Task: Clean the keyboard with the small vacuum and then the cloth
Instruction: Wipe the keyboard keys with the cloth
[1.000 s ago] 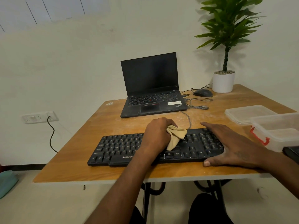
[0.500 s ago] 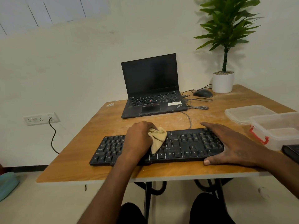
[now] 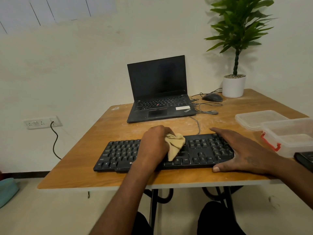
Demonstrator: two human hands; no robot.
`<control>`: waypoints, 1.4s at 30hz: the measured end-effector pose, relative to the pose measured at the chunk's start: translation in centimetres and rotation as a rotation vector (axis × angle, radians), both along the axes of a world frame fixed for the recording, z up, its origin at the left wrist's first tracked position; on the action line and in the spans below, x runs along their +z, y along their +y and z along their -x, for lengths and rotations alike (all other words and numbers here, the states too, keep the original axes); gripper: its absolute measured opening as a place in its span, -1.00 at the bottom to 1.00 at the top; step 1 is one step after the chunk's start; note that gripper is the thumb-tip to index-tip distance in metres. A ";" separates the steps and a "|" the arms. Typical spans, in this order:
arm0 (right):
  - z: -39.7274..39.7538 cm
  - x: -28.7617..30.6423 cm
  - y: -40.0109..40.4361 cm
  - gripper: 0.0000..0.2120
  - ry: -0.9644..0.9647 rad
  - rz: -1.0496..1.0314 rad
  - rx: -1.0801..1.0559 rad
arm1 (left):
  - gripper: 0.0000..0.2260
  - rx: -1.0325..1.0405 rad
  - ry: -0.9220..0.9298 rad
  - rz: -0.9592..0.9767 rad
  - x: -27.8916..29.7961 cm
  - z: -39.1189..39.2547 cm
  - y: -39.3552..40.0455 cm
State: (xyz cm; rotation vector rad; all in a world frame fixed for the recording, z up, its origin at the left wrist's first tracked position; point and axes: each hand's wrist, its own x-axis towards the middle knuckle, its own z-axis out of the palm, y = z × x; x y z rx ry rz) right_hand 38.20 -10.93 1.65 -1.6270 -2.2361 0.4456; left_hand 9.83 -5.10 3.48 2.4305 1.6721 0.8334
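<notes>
Head view: laptop (image 3: 160,92) behind keyboard (image 3: 199,150).

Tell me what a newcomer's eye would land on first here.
First, the left hand gripping a bunched tan cloth on the middle of the black keyboard at the table's near edge, while the right hand lies flat on its right end. Behind it an open laptop with a dark screen stands against the wall, and a tall potted plant fills the far right corner.
</notes>
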 end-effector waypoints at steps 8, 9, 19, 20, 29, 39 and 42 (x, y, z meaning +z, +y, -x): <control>0.1 0.0 0.0 0.17 -0.001 0.003 -0.006 | -0.56 0.123 -0.002 0.024 0.2 3.9 -0.2; 0.1 0.0 -0.1 0.16 -0.001 0.001 -0.005 | -0.56 0.101 -0.017 0.029 0.2 3.5 -0.4; 0.1 0.0 0.0 0.17 -0.003 -0.002 -0.009 | -0.63 -0.059 -0.062 0.023 -0.2 -0.5 -2.0; 0.1 0.1 0.0 0.17 -0.003 -0.003 -0.007 | -0.63 -0.061 -0.050 0.027 -0.1 -0.1 -1.9; 0.0 -0.1 0.1 0.19 -0.001 0.002 -0.017 | -0.62 0.106 0.014 -0.002 0.1 4.7 -1.9; 0.1 0.0 0.0 0.18 -0.016 0.005 -0.018 | -0.71 -0.089 -0.098 0.043 0.0 -1.3 -2.9; 0.1 0.0 0.1 0.19 -0.021 0.005 -0.016 | -0.71 -0.113 -0.088 0.045 -0.1 -2.5 -3.0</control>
